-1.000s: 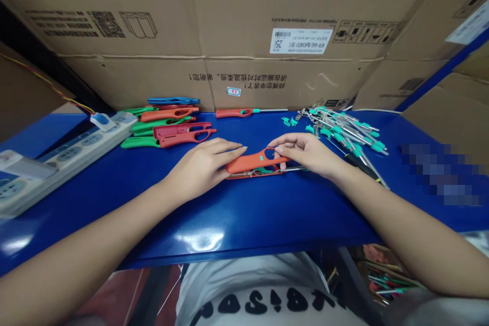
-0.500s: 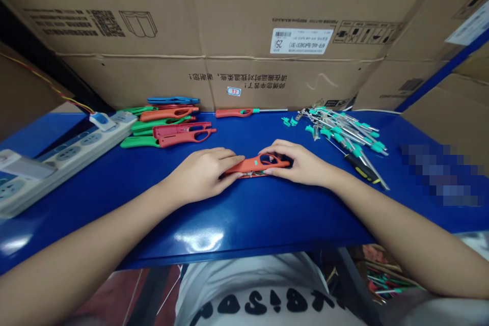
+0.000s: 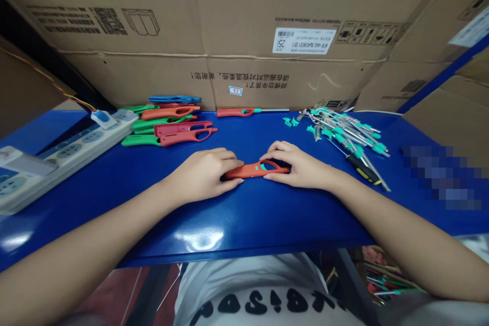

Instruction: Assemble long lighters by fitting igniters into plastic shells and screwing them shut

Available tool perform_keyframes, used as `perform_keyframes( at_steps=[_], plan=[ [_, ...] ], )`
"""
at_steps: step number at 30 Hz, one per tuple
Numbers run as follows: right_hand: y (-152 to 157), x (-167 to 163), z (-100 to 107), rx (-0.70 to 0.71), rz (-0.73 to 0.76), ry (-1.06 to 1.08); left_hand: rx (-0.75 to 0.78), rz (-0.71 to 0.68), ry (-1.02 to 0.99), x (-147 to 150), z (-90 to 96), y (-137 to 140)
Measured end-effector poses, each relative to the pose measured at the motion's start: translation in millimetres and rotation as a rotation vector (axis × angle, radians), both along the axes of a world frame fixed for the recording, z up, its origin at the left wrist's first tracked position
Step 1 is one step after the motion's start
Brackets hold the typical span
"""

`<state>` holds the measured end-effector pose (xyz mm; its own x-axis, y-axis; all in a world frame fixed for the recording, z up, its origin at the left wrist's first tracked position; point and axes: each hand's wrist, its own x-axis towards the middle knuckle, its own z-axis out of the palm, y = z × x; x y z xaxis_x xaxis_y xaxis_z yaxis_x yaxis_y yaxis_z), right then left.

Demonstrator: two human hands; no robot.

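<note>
Casing [image 3: 250, 170] lies gripped between left hand [image 3: 204, 173] and right hand [image 3: 301, 165]

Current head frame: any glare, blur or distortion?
Head view: glare on the blue tabletop near its front edge; forearms look stretched toward the lower corners, likely wide-angle; pixelated patch at right hides detail; orange lighter casing fairly clear; fine print on cardboard soft.

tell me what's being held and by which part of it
A long orange plastic casing: the left hand grips its solid end, the right hand pinches around its oval loop.
</note>
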<state>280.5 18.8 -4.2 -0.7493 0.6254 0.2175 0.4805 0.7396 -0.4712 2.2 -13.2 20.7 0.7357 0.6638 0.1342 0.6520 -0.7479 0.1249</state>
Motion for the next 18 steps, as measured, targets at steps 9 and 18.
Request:
perform_keyframes(
  at_steps=[9,18],
  plan=[
    [-4.0,-0.9,8.1,0.187,0.012,-0.195,0.05,0.027,0.049,3.4,-1.5,-1.6],
    [-7.3,2.3,12.5,0.456,0.051,-0.195,0.118,-0.016,-0.147,1.8,-11.8,0.8]
  ],
)
